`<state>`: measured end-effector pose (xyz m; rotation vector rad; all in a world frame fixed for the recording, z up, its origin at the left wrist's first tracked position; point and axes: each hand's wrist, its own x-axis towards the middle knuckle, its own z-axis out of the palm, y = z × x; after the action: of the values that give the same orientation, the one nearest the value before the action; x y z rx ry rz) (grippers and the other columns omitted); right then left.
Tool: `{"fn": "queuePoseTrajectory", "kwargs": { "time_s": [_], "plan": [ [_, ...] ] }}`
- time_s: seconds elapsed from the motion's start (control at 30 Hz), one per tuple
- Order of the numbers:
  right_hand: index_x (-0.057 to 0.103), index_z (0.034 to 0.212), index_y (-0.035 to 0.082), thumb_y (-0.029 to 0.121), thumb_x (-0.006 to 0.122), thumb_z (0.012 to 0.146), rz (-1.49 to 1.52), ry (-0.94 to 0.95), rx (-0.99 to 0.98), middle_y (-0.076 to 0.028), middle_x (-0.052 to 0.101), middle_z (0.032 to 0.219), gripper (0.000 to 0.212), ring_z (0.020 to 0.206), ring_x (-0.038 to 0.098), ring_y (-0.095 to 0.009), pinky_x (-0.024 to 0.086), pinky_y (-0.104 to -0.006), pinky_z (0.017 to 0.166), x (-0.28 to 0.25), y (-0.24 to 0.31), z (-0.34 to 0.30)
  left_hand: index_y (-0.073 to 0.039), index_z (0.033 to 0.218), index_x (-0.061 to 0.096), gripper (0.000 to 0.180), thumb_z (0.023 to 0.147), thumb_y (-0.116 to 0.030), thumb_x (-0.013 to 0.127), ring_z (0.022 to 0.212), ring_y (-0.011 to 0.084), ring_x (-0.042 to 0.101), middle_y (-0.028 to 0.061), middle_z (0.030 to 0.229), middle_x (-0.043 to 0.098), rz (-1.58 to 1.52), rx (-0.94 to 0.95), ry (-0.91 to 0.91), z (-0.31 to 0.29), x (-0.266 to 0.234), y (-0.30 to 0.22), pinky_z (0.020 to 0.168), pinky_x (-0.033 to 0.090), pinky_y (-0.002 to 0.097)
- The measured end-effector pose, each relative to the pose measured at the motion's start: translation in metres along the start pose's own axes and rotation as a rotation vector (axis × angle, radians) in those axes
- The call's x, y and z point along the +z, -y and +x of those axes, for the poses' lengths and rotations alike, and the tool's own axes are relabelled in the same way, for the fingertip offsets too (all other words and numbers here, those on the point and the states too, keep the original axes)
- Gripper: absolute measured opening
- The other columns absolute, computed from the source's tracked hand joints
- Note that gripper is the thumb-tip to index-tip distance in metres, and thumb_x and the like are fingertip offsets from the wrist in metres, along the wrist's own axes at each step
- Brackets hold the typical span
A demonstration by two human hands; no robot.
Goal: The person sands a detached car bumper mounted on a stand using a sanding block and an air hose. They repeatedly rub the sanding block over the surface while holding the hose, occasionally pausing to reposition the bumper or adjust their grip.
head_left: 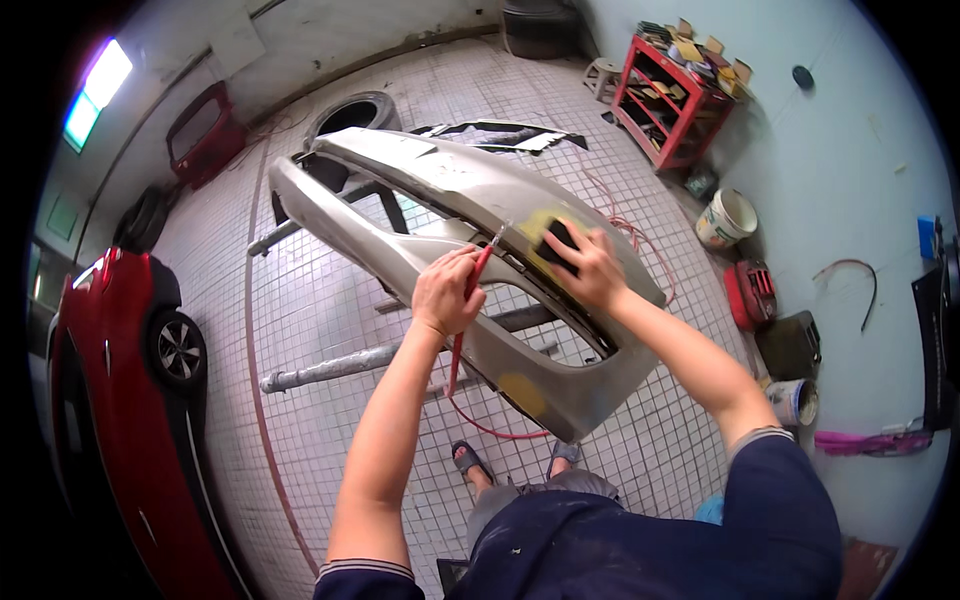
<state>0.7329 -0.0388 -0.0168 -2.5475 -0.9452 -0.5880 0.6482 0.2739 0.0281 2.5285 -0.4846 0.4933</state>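
A silver-grey car bumper point(470, 175) lies in front of me on a stand with padded bars point(340, 367). My left hand point(448, 292) is closed round a red air blow gun point(480, 268), its thin metal nozzle pointing up over the bumper's slot. A red hose point(490, 430) trails from the gun's lower end. My right hand point(592, 268) grips a black sanding block point(560, 245) and presses it on a yellowish patch point(538, 222) of the bumper's upper surface. Another yellowish patch point(522, 393) shows near the bumper's close end.
A red car point(110, 370) stands at the left. Beyond the bumper are a tyre point(352, 110) and a black-and-white trim part point(500, 133). Along the right wall stand a loaded red cart point(672, 105), a white bucket point(727, 218) and a red case point(750, 295). Hose coils point(640, 240) lie on the tiled floor.
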Motion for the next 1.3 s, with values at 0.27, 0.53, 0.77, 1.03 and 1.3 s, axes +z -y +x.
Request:
{"fn": "queuePoseTrajectory", "kwargs": {
  "time_s": [0.27,0.53,0.77,1.03,1.3],
  "plan": [
    [0.070,0.151,0.035,0.037,0.087,0.088,0.135,0.012,-0.039,-0.010,0.058,0.164,0.066,0.116,0.055,-0.032,0.045,-0.0470,0.108,-0.009,0.012,-0.070,-0.001,0.113,0.072,0.038,0.078,-0.017,0.068,0.139,0.0360,0.065,0.0192,0.133,0.076,-0.033,0.019,-0.002,-0.004,-0.004,0.006,0.116,0.053,0.0467],
    [0.065,0.155,0.036,0.042,0.075,0.099,-0.002,0.012,0.163,-0.018,0.063,0.157,0.057,0.122,0.059,-0.041,0.049,-0.0518,0.108,-0.005,0.009,0.014,-0.002,0.115,0.071,0.042,0.078,-0.019,0.068,0.140,0.0364,0.063,0.0178,0.133,0.075,0.042,0.069,0.041,0.012,-0.002,-0.003,0.119,0.051,0.0461],
    [0.062,0.159,0.035,0.042,0.075,0.099,-0.062,0.004,0.125,-0.019,0.058,0.160,0.061,0.117,0.059,-0.036,0.050,-0.0496,0.105,-0.004,0.017,-0.048,-0.003,0.113,0.070,0.039,0.078,-0.021,0.069,0.141,0.0358,0.062,0.0151,0.134,0.074,0.055,0.045,0.051,0.006,-0.003,-0.001,0.117,0.051,0.0458],
    [0.063,0.157,0.030,0.043,0.073,0.099,-0.131,-0.045,0.162,-0.021,0.063,0.153,0.060,0.114,0.061,-0.039,0.053,-0.0510,0.100,0.000,-0.023,-0.020,-0.005,0.103,0.073,0.032,0.080,-0.026,0.068,0.143,0.0318,0.059,0.0098,0.138,0.072,0.101,0.073,0.059,0.011,-0.001,0.000,0.118,0.048,0.0460],
    [0.061,0.160,0.027,0.039,0.071,0.101,-0.060,-0.026,0.166,-0.021,0.060,0.156,0.061,0.115,0.059,-0.039,0.051,-0.0517,0.102,0.000,0.002,-0.072,-0.010,0.084,0.074,0.022,0.079,-0.030,0.068,0.109,0.0304,0.063,0.0057,0.113,0.068,0.128,0.021,0.078,-0.002,0.001,0.003,0.096,0.050,0.0450]
  ]
}}
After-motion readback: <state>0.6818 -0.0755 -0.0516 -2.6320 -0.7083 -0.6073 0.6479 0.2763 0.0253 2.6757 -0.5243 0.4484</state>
